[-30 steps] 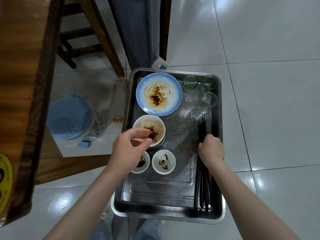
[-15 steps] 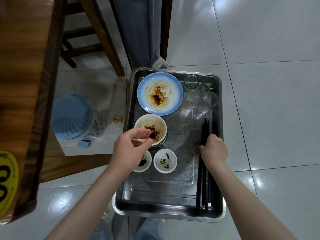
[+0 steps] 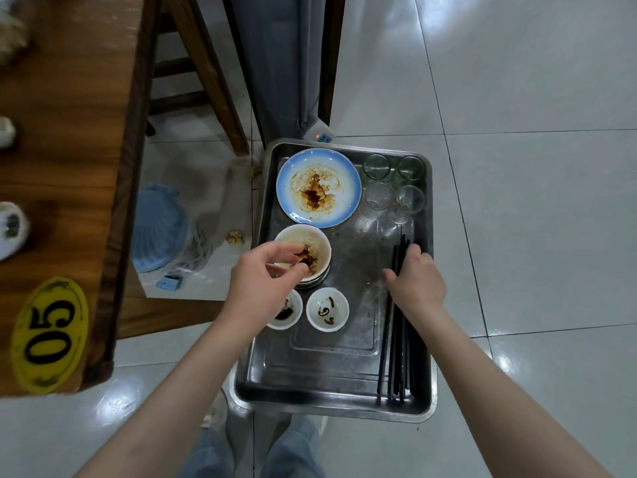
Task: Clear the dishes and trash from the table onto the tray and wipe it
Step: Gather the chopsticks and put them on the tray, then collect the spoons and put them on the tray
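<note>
A steel tray sits low in front of me, over the floor. It holds a sauce-stained blue-rimmed plate, a stack of stained white bowls, two small sauce dishes, several clear glasses and black chopsticks along its right side. My left hand hovers over the near rim of the top bowl, thumb and forefinger pinched close. I cannot see anything between them. My right hand lies on the chopsticks, thumb spread to the left, fingers loose.
The wooden table fills the left, with a yellow "05" tag and white dishes at the frame edge. On the floor lie a blue basket and a crumpled scrap. Stool legs and a power strip stand beyond the tray.
My right hand has loosened from a fist on the chopsticks, its thumb now spread. The left hand keeps its pinch over the bowl. My view has swung left, showing more table.
</note>
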Available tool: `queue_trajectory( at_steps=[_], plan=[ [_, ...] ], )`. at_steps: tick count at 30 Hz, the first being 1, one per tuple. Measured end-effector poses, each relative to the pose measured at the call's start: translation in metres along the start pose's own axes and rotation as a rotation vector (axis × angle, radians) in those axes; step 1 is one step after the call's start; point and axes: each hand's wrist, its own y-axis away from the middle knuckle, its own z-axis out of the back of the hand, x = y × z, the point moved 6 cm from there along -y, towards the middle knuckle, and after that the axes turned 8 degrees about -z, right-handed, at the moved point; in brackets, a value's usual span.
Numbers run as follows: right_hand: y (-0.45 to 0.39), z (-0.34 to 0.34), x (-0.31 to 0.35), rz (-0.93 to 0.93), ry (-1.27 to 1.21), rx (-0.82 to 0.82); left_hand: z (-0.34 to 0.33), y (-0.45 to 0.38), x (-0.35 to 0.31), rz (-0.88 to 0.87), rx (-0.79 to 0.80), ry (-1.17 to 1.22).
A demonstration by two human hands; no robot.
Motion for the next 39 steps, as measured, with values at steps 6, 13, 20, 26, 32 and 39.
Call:
queue_trajectory(
  at_steps=[6, 13, 20, 26, 32, 39],
  plan=[
    [0.032, 0.052, 0.039, 0.166, -0.154, -0.037, 0.023, 0.007, -0.032, -0.051, -0.028, -0.033],
    [0.105, 0.139, 0.063, 0.362, -0.336, -0.056, 0.057, 0.049, -0.098, -0.186, 0.042, -0.174],
    [0.193, 0.239, 0.104, 0.602, -0.328, -0.136, 0.147, 0.114, -0.171, -0.327, -0.023, -0.303],
    [0.263, 0.273, 0.139, 0.734, -0.275, -0.119, 0.235, 0.177, -0.193, -0.289, -0.174, -0.321],
    [0.323, 0.277, 0.177, 0.848, -0.246, -0.033, 0.304, 0.235, -0.184, -0.194, -0.327, -0.312],
    [0.388, 0.274, 0.262, 0.973, -0.221, -0.023, 0.403, 0.286, -0.163, -0.165, -0.527, -0.252]
  ],
)
